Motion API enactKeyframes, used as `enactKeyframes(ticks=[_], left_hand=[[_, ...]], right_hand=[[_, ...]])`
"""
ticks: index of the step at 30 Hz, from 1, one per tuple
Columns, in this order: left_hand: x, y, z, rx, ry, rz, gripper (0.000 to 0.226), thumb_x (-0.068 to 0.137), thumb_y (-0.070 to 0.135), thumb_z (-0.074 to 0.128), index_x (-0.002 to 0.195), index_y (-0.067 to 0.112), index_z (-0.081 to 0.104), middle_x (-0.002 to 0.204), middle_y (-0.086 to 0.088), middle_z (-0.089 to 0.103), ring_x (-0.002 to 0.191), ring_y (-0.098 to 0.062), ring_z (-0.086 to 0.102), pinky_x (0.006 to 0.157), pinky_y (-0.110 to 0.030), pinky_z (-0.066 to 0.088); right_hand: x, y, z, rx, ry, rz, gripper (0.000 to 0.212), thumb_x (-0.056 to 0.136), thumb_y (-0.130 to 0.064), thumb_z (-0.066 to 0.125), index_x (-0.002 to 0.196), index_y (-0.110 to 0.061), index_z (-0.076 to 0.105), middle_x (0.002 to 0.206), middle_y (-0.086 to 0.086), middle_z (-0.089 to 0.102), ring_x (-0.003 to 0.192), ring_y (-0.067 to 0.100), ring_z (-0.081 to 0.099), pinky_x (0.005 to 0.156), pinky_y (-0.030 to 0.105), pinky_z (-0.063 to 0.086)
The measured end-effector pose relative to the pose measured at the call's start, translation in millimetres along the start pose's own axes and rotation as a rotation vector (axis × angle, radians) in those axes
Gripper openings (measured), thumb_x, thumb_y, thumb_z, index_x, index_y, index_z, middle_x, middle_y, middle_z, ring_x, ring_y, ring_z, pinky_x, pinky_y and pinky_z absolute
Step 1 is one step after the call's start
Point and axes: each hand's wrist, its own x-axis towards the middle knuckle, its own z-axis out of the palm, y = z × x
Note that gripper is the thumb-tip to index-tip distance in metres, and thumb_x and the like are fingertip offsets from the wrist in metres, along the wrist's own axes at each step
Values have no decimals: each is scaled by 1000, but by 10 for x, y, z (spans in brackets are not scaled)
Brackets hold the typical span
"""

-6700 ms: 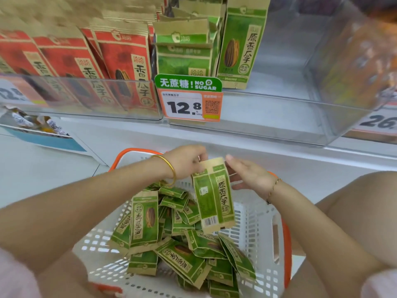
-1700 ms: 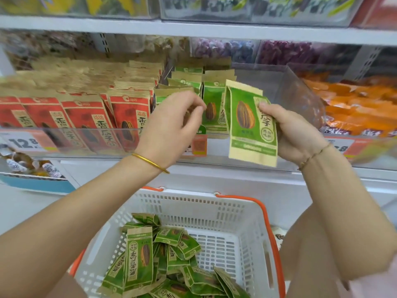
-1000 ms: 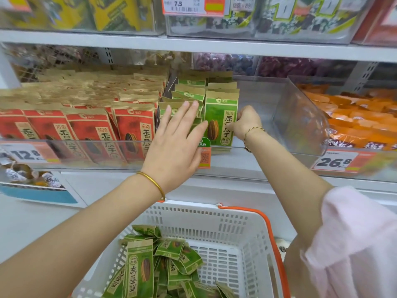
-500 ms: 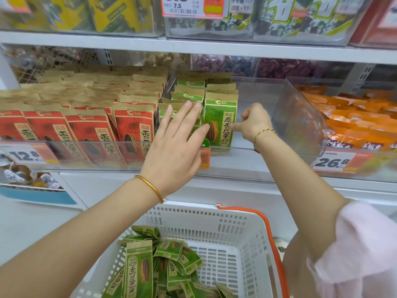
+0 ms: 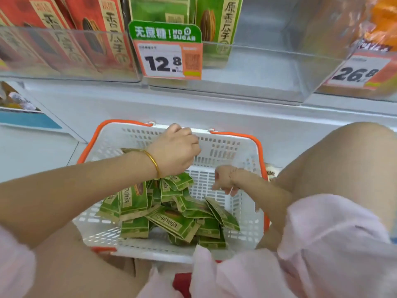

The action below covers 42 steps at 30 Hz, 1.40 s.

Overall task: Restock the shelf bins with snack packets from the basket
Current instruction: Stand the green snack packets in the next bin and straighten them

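In the head view, the white basket (image 5: 223, 150) with orange handles stands low in the middle, between the person's 2 knees. Inside the basket lies a loose heap of green snack packets (image 5: 171, 218), crossing over each other, mostly in its left and near part.

The left hand (image 5: 174, 151) is over the far part of the basket, close to the far wall. Its fingers are clenched into the palm and no packet is seen in them. A gold bangle (image 5: 153, 163) sits on its wrist, just above the top of the heap.

The right hand (image 5: 225, 179) is inside the basket at its right side, above the bare floor beside the heap. It is blurred. The fingers hang down, loosely bent and released, and they grasp nothing. A pink sleeve (image 5: 333, 244) covers the arm nearer than the basket, on the right.

Above and beyond the basket runs the clear shelf bin (image 5: 257, 67). At its left part green packets (image 5: 217, 29) stand upright; its right part is bare. A price tag reading 12.8 (image 5: 167, 61) is fixed on its front. Left of this bin stand red packets (image 5: 96, 29) in another clear bin. Far to the right of the basket is a tag reading 26.8 (image 5: 356, 72) under orange packets (image 5: 384, 18).
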Motion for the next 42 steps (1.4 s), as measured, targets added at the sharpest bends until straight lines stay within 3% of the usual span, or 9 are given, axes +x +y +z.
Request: enactKeyframes(ticks=[6, 11, 13, 18, 23, 32, 35, 38, 42], left_hand=[[-29, -21, 71, -87, -38, -5, 21, 88, 19, 49, 97, 16, 67, 100, 1, 64, 98, -24, 53, 85, -37, 33], [-17, -110, 63, -79, 30, -44, 39, 78, 24, 30, 80, 16, 69, 84, 1, 66, 83, -25, 58, 75, -36, 37], [-14, -112, 33, -101, 17, -63, 38, 83, 22, 32, 92, 17, 68, 95, 1, 65, 93, -25, 55, 81, -37, 35], [50, -137, -5, -281, -180, -176, 33, 95, 25, 44, 127, 24, 52, 131, 4, 49, 123, -17, 38, 100, -32, 29], [108, -157, -88, -496, -306, -212, 48, 93, 33, 54, 138, 21, 43, 142, 0, 44, 130, -19, 37, 108, -36, 31], [33, -24, -453, -407, -31, -63, 119, 57, 59, 78, 147, 19, 12, 152, -1, 20, 139, -17, 19, 114, -32, 14], [12, 35, -490, -512, 157, -69, 87, 68, 36, 79, 136, 11, 31, 136, -6, 38, 119, -20, 45, 97, -28, 38], [70, -5, -605, -917, 206, -212, 48, 77, 16, 71, 118, 10, 47, 112, -10, 52, 93, -15, 52, 78, -20, 44], [146, -135, -669, -1431, 229, -383, 43, 78, 18, 67, 117, 18, 48, 110, -6, 63, 94, -13, 59, 91, -35, 50]], right_hand=[[349, 210, 764, -322, -326, 97, 91, 83, -58, 60, 149, -11, 18, 147, 13, 35, 127, 32, 43, 101, 40, 40], [400, 210, 845, -474, -213, -14, 19, 91, -13, 57, 97, -21, 41, 70, 9, 40, 65, 21, 42, 65, 27, 42], [440, 209, 720, -514, -165, 39, 23, 90, -1, 50, 73, -15, 41, 65, 6, 30, 54, 16, 32, 52, 20, 32], [246, 82, -110, -602, -24, 13, 3, 87, -5, 56, 89, -3, 56, 81, 8, 51, 65, 17, 49, 64, 24, 46], [-475, -70, -866, -421, 8, -258, 33, 87, -14, 63, 120, -14, 56, 113, 2, 62, 95, 19, 61, 88, 37, 51], [-1032, -80, -1141, 529, -27, -466, 14, 89, 3, 53, 96, -10, 55, 76, 9, 68, 58, 13, 67, 57, 26, 56], [-1127, -113, -1157, 794, -60, -459, 13, 94, -13, 49, 106, -9, 55, 76, 8, 68, 59, 14, 67, 53, 26, 57], [-1186, -71, -1230, 967, -150, -460, 69, 88, -61, 28, 97, -2, 63, 76, 18, 70, 60, 23, 69, 46, 27, 55], [-1179, 47, -1304, 1070, -143, -558, 95, 77, -78, 11, 87, -5, 70, 72, 18, 65, 54, 22, 63, 46, 28, 54]])
